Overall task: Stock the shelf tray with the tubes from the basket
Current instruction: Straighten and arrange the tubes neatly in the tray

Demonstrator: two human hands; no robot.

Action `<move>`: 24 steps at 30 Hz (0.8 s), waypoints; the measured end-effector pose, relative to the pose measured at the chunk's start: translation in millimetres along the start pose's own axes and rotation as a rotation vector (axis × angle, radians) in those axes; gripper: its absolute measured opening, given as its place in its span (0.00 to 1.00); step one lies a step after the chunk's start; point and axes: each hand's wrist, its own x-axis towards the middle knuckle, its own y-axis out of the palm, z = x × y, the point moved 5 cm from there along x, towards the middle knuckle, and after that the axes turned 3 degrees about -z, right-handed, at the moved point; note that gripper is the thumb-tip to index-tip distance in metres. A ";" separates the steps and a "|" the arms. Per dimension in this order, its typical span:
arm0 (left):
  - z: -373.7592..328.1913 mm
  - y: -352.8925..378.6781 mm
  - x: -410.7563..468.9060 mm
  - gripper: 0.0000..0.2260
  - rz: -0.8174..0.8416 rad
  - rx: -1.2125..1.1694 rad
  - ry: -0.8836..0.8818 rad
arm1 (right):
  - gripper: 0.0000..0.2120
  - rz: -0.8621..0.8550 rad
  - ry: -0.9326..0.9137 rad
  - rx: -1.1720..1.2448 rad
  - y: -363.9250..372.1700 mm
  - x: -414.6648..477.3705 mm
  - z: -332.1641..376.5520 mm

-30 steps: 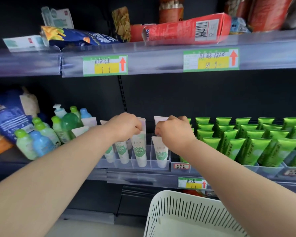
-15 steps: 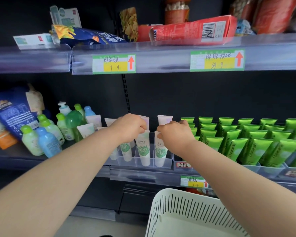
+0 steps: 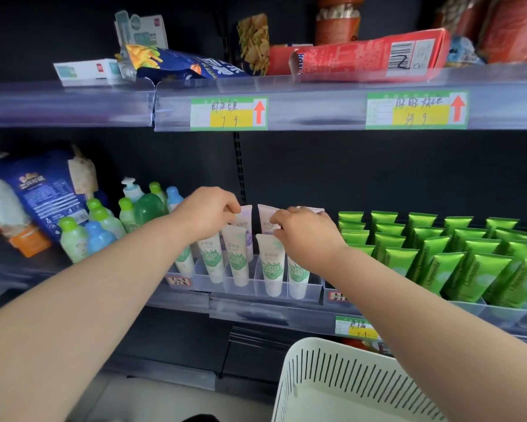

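White tubes [image 3: 271,266] stand cap-down in the clear shelf tray [image 3: 312,292] at centre frame; flat crimped tops up, green leaf print on the lower body; two behind carry a lilac print instead; five green-printed ones countable in front, others hidden by the hands. Left hand [image 3: 209,213] at 11 o'clock of the tray, fingers curled and pinching the top edge of a lilac tube [image 3: 246,217]; right hand [image 3: 306,231] at 1 o'clock, fingers bent down over tube tops, whether it grips one I cannot tell. White slotted basket [image 3: 341,382] at 6 o'clock, one. Bright green tubes [image 3: 432,266] fill rows at 3 o'clock; small bottles [image 3: 101,226] at 9 o'clock; two price tags [image 3: 228,114] at 12 o'clock.
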 end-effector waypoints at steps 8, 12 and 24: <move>24.2 -4.8 -7.4 0.12 0.121 0.256 0.007 | 0.14 0.163 -0.056 -0.015 21.4 34.1 49.7; 33.4 2.7 -6.6 0.10 0.144 0.256 0.018 | 0.11 0.206 -0.019 -0.005 34.3 42.7 56.7; 44.6 11.2 -10.3 0.10 0.114 0.232 0.022 | 0.07 0.216 0.024 0.012 36.5 39.8 58.0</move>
